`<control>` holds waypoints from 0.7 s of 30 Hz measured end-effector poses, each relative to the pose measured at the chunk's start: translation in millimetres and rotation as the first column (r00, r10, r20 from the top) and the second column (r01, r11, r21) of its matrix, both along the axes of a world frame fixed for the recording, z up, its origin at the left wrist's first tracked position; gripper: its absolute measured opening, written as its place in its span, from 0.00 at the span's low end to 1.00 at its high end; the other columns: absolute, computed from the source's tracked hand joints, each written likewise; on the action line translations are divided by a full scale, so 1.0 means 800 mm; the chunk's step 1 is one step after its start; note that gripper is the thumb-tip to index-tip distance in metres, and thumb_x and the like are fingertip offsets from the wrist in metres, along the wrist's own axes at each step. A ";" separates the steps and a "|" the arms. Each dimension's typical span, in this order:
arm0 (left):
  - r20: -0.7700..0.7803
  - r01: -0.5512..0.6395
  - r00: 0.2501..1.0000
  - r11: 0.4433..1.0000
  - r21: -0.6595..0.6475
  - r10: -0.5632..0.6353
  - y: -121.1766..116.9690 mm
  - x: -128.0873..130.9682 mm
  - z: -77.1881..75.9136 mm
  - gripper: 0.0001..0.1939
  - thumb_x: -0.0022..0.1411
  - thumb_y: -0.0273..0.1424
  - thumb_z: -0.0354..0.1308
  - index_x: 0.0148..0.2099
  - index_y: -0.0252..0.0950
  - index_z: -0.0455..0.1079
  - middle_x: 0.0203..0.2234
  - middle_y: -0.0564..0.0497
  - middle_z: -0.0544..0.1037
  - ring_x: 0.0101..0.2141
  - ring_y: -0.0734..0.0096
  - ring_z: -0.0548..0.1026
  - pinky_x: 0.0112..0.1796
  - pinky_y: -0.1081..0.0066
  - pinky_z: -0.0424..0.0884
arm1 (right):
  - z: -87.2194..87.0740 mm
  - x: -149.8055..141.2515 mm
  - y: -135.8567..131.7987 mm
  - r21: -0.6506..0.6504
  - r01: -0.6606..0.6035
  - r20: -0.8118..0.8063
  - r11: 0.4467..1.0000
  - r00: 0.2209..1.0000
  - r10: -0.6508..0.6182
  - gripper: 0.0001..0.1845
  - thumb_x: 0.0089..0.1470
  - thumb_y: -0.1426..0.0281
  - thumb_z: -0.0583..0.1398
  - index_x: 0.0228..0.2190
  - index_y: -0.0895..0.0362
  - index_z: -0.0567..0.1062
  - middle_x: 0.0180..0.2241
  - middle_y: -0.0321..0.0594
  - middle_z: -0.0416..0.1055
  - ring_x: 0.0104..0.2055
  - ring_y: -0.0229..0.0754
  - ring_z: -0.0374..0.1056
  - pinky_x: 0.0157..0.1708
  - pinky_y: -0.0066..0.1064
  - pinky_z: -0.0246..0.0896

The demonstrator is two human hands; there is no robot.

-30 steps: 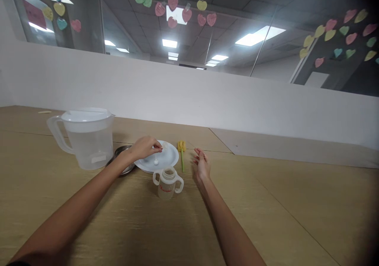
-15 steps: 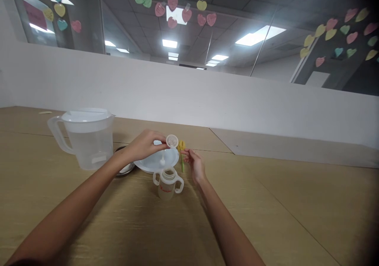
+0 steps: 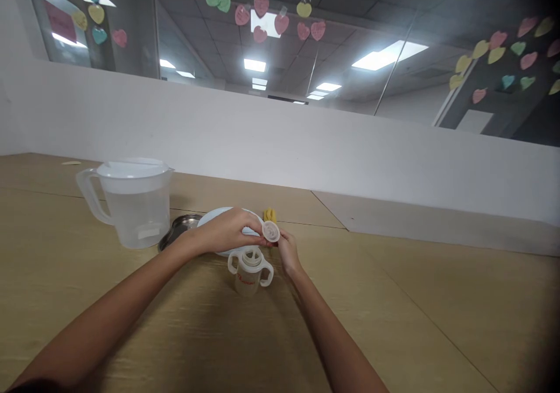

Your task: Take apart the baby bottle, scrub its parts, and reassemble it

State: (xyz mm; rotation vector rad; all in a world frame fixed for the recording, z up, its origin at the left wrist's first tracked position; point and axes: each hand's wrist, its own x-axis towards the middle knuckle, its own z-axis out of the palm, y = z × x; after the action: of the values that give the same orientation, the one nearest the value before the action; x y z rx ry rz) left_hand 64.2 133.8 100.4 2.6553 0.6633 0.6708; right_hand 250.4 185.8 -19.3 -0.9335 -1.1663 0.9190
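Note:
My left hand (image 3: 234, 228) pinches a round, pale bottle lid (image 3: 270, 231), its ringed inner side turned toward me. My right hand (image 3: 289, 250) meets it from the right, its fingers closed at the lid's edge and partly hidden behind it. Just below both hands stands a clear baby bottle (image 3: 247, 279) with two side handles and red lettering, upright and uncapped. Behind my left hand lies a white plate (image 3: 212, 217), partly covered by the hand.
A lidded clear pitcher (image 3: 140, 212) with a handle stands at the left. Between it and the plate is a dark metal tray (image 3: 180, 227). A yellow flower-like item (image 3: 269, 214) lies behind the lid. A white wall (image 3: 245, 142) borders the wooden table (image 3: 394, 311) at the back.
My left hand has moved right and down with the lid, meeting my right hand, whose fingers have closed at it. A white ball-ended piece seen over the plate earlier is out of sight.

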 end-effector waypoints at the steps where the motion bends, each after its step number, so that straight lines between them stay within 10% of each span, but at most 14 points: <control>1: -0.025 0.018 1.000 1.000 0.001 -0.018 0.002 -0.001 -0.002 0.15 0.62 0.39 0.50 0.38 0.38 0.75 0.34 0.51 0.78 0.33 0.70 0.73 0.35 0.75 0.64 | 0.000 0.000 0.000 -0.004 -0.003 0.005 1.000 1.000 0.003 0.14 0.38 0.59 0.61 0.20 0.58 0.76 0.18 0.35 0.68 0.20 0.35 0.59 0.22 0.26 0.55; 14: -0.274 0.070 0.956 0.990 -0.123 -0.101 0.005 -0.010 -0.007 0.20 0.65 0.27 0.42 0.55 0.45 0.65 0.52 0.54 0.70 0.50 0.71 0.68 0.47 0.77 0.63 | -0.001 0.003 -0.002 -0.043 -0.044 0.033 0.998 0.998 0.045 0.18 0.38 0.58 0.62 0.25 0.61 0.78 0.15 0.31 0.62 0.19 0.33 0.56 0.21 0.26 0.50; 18: -0.325 -0.106 0.942 0.993 -0.055 0.083 0.015 -0.030 0.000 0.21 0.64 0.26 0.43 0.56 0.46 0.65 0.53 0.54 0.69 0.52 0.71 0.68 0.48 0.76 0.62 | 0.000 0.001 -0.003 -0.062 -0.044 0.033 0.997 0.998 0.047 0.18 0.38 0.57 0.62 0.25 0.60 0.78 0.16 0.31 0.62 0.18 0.32 0.56 0.21 0.26 0.50; 21: -0.456 -0.449 0.795 0.893 -0.002 0.399 0.035 -0.054 -0.002 0.17 0.61 0.29 0.48 0.51 0.41 0.70 0.49 0.49 0.73 0.48 0.66 0.71 0.44 0.74 0.65 | 0.001 0.001 -0.003 -0.067 -0.035 0.031 0.997 0.999 0.037 0.19 0.37 0.57 0.62 0.25 0.61 0.77 0.17 0.32 0.62 0.19 0.32 0.56 0.21 0.26 0.50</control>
State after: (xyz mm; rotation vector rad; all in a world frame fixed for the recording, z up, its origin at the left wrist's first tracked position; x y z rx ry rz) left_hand 20.7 161.8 99.1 2.5818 1.4147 0.0997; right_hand 251.0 183.4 -18.9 -0.9864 -1.1891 0.9795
